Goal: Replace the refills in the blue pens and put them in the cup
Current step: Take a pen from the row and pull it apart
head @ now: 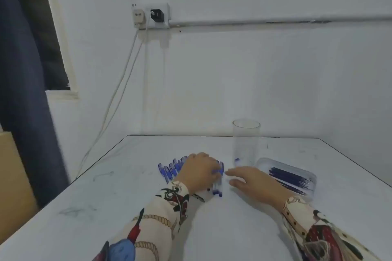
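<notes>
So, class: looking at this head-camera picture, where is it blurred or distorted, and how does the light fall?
Head view: the left hand and the blue pens under it are smeared by motion; the curtain edge is blurred too; the wall conduit bows slightly from the wide lens; light is soft and even, with faint shadows; the clear cup shows little glare.

Blue pens (169, 170), clear cup (246, 144)

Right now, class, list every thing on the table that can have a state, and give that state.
Clear glass cup: upright, no pens inside.
Row of blue pens: lying flat.
Clear plastic tray: open, holding dark blue refills.
Left hand: gripping a pen.
Right hand: open.
</notes>
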A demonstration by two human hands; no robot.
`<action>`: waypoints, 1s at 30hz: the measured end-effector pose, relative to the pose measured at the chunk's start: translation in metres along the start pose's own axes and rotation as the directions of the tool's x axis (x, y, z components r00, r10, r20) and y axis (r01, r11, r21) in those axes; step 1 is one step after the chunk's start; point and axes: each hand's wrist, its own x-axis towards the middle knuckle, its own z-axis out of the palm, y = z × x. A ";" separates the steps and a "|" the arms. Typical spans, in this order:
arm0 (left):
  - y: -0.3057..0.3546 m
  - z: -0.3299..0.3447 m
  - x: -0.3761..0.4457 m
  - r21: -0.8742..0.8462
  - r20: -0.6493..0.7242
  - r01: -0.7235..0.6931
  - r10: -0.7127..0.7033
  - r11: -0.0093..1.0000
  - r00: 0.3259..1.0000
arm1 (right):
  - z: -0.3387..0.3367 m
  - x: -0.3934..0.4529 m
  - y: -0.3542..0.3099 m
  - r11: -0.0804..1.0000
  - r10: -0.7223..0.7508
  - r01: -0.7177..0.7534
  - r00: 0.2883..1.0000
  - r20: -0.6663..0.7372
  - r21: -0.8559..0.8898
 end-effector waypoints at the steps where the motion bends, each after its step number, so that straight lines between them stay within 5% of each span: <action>1: 0.002 0.005 -0.001 0.012 -0.009 0.007 -0.007 1.000 1.000 | 0.005 -0.001 0.000 1.000 0.015 -0.015 1.000 -0.005 -0.008; 13: 0.018 0.040 -0.004 -0.005 -0.112 0.153 -0.153 0.988 0.982 | 0.024 -0.007 0.015 0.991 -0.054 0.042 0.995 -0.090 -0.129; 30: 0.042 0.044 0.007 -0.052 -0.150 0.382 -0.385 0.923 0.911 | 0.025 -0.011 0.019 0.998 -0.023 0.017 0.995 -0.094 -0.060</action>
